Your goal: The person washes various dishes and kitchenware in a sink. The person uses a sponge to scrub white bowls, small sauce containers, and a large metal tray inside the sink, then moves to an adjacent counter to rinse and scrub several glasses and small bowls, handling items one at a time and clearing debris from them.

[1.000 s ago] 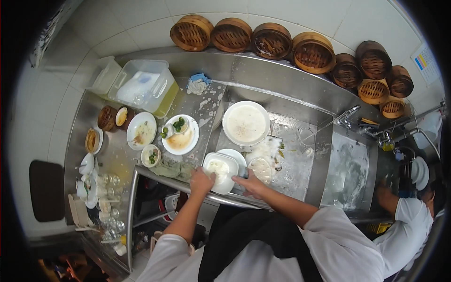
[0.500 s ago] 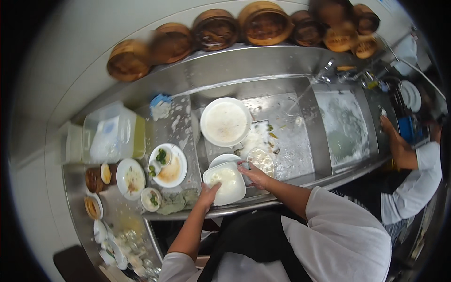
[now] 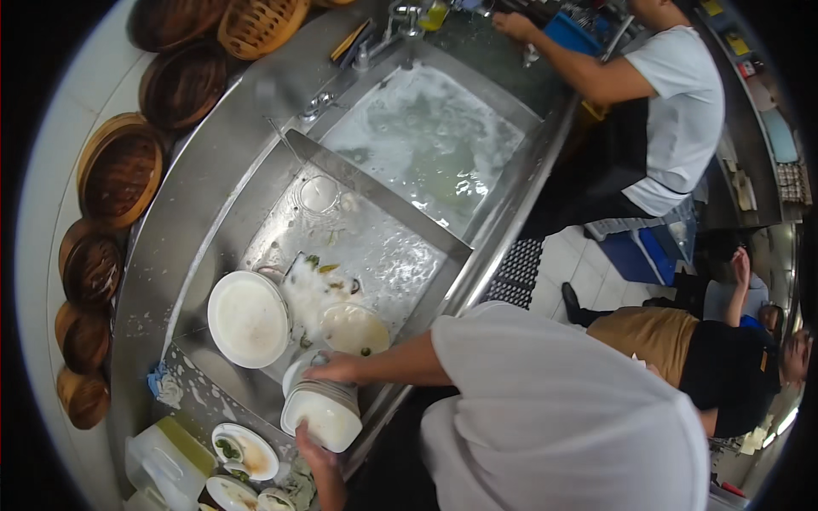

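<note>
From where I stand, the metal basin (image 3: 400, 281) is the middle of everything. Over its front left corner, the person holds a stack of white squarish bowls (image 3: 322, 422), tilted so that the top bowl's pale inside shows. The left hand (image 3: 319, 460) is clamped at the near side of the stack, thumb against the top bowl's rim; its other fingers I can't make out. The right hand (image 3: 336, 368) is bent over the opposite side, gripping the layered rims, its fingers close together.

Inside the basin, toward the back left, sits a round white plate (image 3: 249, 319). To the right of that plate, a patch of foam (image 3: 311, 294) lies with green scraps, and a round shallow dish (image 3: 356, 330) with cloudy liquid is near the basin's front rim. Just right of the basin is a soapy-water sink (image 3: 426, 145), and a co-worker in a white shirt (image 3: 677, 111) stands beyond that.

Along the wall behind the basin stands a row of bamboo steamers (image 3: 121, 170). Left of the basin are a crumpled blue and white cloth (image 3: 166, 385), a plastic tub (image 3: 170, 464) and a soiled oval plate (image 3: 260, 456). Well apart from the basin, across the floor, is another person in a black top (image 3: 733, 366).
</note>
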Demonstrator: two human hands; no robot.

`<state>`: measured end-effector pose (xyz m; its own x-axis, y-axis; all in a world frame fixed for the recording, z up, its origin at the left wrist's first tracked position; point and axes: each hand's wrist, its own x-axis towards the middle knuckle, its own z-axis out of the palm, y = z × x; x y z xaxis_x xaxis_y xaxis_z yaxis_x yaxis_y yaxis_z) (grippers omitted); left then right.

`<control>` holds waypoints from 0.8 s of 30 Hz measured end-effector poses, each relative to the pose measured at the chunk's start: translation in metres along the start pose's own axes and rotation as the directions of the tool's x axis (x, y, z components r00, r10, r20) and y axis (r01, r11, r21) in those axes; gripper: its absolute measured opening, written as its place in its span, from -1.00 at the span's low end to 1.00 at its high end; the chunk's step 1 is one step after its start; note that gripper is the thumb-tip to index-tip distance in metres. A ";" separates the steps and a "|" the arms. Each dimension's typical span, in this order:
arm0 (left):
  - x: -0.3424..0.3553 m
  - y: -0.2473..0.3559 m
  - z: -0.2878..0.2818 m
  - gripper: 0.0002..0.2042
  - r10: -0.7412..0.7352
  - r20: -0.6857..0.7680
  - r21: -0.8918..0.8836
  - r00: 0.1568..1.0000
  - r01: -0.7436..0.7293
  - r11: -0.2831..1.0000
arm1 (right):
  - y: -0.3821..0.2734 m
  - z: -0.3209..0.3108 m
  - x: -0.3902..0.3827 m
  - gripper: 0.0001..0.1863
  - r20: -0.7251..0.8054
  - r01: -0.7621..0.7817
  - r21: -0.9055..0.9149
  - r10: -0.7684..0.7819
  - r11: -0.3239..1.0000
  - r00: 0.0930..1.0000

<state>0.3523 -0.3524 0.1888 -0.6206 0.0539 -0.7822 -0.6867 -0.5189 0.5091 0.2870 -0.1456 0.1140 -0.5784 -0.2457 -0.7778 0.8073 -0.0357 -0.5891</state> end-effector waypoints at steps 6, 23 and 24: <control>0.079 0.016 0.112 -0.24 0.080 0.062 0.392 0.995 -0.098 0.915 | -0.039 -0.126 -0.010 -0.25 -0.018 0.115 0.437 -0.119 0.892 0.993; 0.356 0.012 0.324 -0.38 0.296 0.135 0.531 0.946 -0.321 0.784 | -0.129 -0.300 0.119 -0.54 -0.337 0.261 0.736 0.003 0.625 0.942; 0.361 0.004 0.339 -0.38 0.297 0.139 0.521 0.945 -0.325 0.789 | -0.124 -0.307 0.116 -0.58 -0.243 0.153 0.836 0.107 0.527 0.964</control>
<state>-0.0031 -0.0463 0.0298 -0.8430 0.0154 -0.5377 -0.5374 0.0177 0.8431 0.0841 0.1274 0.0291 -0.4999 -0.0049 -0.8661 0.4351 -0.8661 -0.2462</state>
